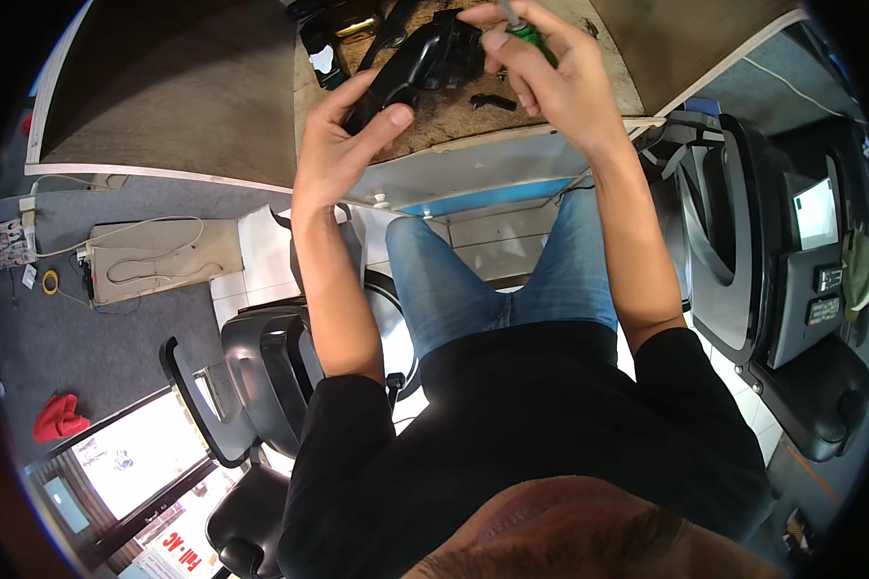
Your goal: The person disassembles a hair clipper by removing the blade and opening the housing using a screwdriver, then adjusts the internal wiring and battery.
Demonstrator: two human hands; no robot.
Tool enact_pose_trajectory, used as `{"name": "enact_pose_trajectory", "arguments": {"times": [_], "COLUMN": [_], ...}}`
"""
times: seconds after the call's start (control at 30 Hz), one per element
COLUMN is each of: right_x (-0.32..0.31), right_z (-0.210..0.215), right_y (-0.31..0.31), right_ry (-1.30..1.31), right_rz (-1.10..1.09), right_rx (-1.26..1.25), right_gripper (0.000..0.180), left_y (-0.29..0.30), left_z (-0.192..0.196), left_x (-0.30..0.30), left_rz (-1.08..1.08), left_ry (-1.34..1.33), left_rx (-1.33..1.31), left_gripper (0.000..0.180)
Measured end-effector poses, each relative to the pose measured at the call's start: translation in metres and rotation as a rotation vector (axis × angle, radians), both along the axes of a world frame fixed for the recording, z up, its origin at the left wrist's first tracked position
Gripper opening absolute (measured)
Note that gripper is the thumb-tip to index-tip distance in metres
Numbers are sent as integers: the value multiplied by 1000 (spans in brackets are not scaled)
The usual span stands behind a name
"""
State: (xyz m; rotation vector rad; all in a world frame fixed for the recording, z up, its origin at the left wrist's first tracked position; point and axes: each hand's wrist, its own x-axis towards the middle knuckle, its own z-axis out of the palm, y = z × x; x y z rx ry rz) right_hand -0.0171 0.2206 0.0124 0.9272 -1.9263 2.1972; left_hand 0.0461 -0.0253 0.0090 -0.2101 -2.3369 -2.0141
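My left hand (343,140) is closed round one end of a black, curved plastic housing (423,66), its thumb lying along the near side. The housing is tilted over a worn brown tabletop (434,128). At the housing's far right end is my right hand (574,82), fingers curled round a screwdriver (531,41) with a green handle and a grey shaft. That shaft points up towards the top edge of the picture, where its end is cut off. A small black part (493,101) lies on the tabletop between my hands.
More black parts (323,63) lie beyond my left hand. Dark wooden panels (164,96) flank the worktop. Below stand office chairs on the left (266,362) and right (734,241). A red cloth (60,417) and a cardboard piece (164,256) with a cable lie at the left.
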Motion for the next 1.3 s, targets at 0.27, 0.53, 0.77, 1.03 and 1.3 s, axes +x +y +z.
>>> {"name": "enact_pose_trajectory", "arguments": {"times": [0.27,0.53,0.77,1.03,1.3], "right_x": [-12,-4,-2,5,6], "right_z": [-5,0,-9,-13,-9], "right_y": [2,-3,-9,-11,-9], "right_ry": [-313,100,383,570,687], "right_rz": [-91,-334,-386,-441,-433], "right_rx": [-203,386,623,684,685], "right_gripper": [37,25,30,29,26], "left_y": [-3,-5,-9,0,-2], "left_z": [-9,-1,1,0,5], "left_x": [-3,-6,-9,-3,-9], "left_rz": [89,10,-5,-21,-74], "left_ry": [216,148,39,93,17], "left_rx": [4,193,238,231,295], "left_gripper": [43,42,56,48,44]}}
